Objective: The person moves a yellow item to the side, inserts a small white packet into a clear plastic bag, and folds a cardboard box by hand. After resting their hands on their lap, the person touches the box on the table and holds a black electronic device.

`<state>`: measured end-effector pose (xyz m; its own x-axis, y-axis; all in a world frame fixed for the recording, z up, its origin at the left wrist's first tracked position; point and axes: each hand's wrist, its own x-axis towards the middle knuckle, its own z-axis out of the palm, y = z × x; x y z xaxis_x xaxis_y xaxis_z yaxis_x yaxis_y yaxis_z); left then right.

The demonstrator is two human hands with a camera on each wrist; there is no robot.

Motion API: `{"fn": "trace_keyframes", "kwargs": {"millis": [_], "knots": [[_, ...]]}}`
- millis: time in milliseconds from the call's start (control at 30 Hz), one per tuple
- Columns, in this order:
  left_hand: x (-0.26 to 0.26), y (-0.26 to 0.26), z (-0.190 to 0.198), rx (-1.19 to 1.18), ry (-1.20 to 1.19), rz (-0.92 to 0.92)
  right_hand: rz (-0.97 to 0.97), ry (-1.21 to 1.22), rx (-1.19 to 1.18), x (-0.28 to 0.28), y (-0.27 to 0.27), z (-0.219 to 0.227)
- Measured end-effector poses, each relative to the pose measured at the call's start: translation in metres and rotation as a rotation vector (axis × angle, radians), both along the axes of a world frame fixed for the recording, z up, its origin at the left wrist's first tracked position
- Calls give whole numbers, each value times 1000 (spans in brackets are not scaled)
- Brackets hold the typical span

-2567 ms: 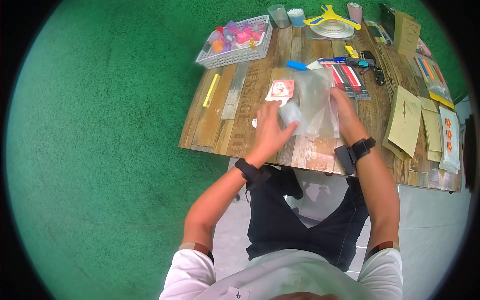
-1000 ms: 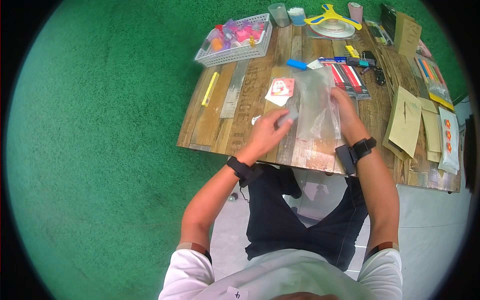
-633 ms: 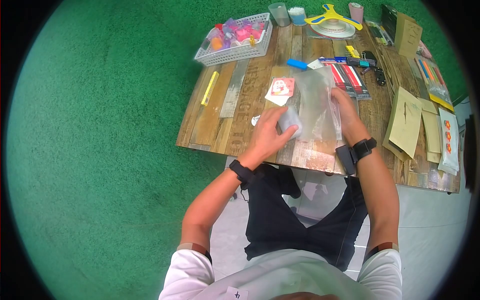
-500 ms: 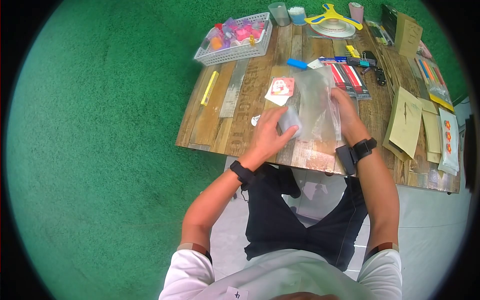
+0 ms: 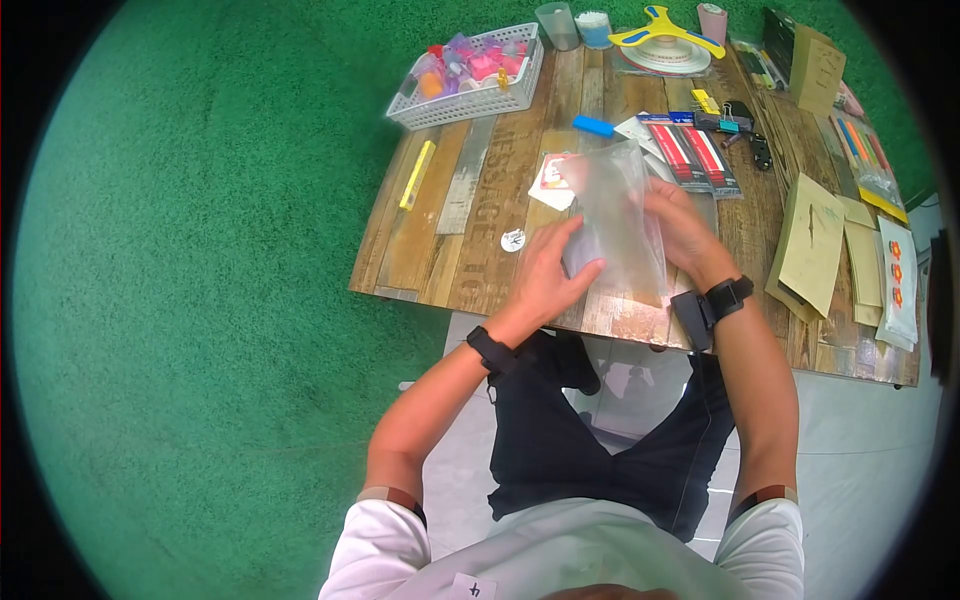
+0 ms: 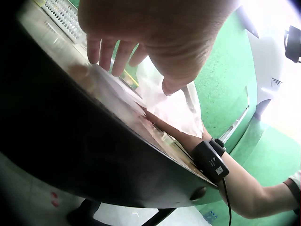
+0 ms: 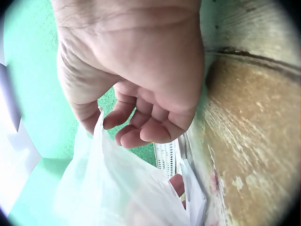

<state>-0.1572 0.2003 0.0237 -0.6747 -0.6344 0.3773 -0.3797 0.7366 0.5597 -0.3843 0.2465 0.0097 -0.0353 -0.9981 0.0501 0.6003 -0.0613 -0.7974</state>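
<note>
A clear plastic bag (image 5: 625,210) stands tilted between the two hands, over the wooden table (image 5: 465,275). My right hand (image 5: 685,225) pinches its edge between thumb and forefinger, the other fingers curled, as the right wrist view shows. My left hand (image 5: 550,270) has its thumb and fingers around a pale translucent piece (image 5: 577,258) at the bag's lower left; the bag overlaps much of it, and I cannot tell its kind. In the left wrist view the left fingers (image 6: 108,56) reach down beside pale plastic. The bag partly covers a pink-and-white picture card (image 5: 552,180).
A white basket (image 5: 465,110) of colourful items stands at the back left. A yellow strip (image 5: 418,175) and a round white sticker (image 5: 513,240) lie at the left. Red-and-black packets (image 5: 690,155) lie behind the right hand, and brown paper bags (image 5: 808,240) lie at the right.
The bag has shifted left and tilted over the card and the left hand's pale piece. My right hand has moved slightly left with it; the left hand has moved a little right.
</note>
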Motion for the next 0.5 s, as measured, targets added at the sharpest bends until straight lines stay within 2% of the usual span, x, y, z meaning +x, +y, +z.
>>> {"fn": "trace_keyframes", "kwargs": {"millis": [500], "knots": [[4,-6,-18,-57,112,-15,-29,77,35,4,0,-1]]}}
